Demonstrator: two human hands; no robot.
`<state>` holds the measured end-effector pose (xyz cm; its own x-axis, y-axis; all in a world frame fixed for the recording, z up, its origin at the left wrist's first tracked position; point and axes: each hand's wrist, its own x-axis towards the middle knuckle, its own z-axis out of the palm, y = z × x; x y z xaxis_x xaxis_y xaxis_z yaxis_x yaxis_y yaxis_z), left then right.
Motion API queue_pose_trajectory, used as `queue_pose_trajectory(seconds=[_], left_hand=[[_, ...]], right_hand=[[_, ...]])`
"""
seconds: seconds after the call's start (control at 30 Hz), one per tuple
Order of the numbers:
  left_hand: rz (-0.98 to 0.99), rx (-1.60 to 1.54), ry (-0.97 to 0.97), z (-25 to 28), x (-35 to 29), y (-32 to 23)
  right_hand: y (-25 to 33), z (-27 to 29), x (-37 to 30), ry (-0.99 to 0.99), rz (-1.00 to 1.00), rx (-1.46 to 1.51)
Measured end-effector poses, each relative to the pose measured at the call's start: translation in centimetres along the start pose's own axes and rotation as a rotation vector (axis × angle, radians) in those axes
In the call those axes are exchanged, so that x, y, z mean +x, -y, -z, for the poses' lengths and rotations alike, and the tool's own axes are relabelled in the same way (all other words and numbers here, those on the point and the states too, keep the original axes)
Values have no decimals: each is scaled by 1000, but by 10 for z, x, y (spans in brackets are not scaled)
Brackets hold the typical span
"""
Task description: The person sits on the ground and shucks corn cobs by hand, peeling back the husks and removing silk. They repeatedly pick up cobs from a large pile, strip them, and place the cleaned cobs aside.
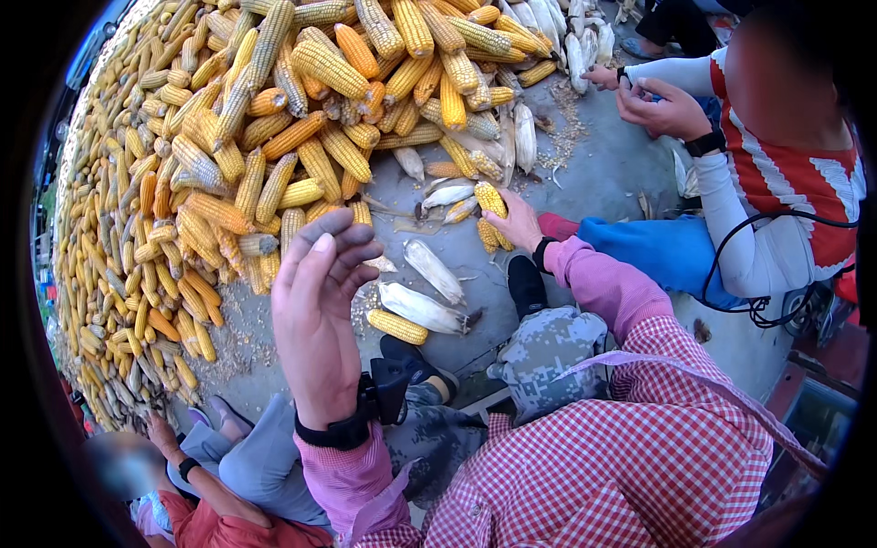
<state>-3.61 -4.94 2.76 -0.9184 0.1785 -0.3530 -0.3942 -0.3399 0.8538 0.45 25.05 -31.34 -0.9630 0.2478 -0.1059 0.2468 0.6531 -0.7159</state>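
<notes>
Right hand: fingers (517, 222) closed on a yellow corn cob (491, 199), near the right-hand shoe (525, 283).
Left hand: open (316, 315), fingers loosely bent, raised in line with the pile's near edge.
Second cob: a yellow cob (493, 237) just below the held one; whether the two touch, I cannot tell.
Corn pile: bare cobs (320, 73) heaped across the upper left, the near edge breaking into loose kernels.
Husked-over ears: two pale ears (433, 271) (423, 309) between the hands, a bare cob (397, 327) just beside the lower one.
Floor room: grey floor (585, 178) shows between the pile's right edge and a co-worker's blue trouser leg (644, 251).
Left limit: another co-worker's grey trousers (265, 447) sit near the left forearm.
</notes>
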Motion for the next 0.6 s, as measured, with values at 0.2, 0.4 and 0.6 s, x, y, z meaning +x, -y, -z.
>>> queue_pose_trajectory(seconds=[0.2, 0.4, 0.6], left_hand=[[22, 42, 13, -4, 5, 8], [56, 297, 50, -18, 9, 31], [138, 281, 76, -30, 13, 53]], right_hand=[[2, -4, -19, 355, -529, 1056], [97, 38, -10, 710, -505, 1369], [206, 93, -11, 1084, -117, 1366]])
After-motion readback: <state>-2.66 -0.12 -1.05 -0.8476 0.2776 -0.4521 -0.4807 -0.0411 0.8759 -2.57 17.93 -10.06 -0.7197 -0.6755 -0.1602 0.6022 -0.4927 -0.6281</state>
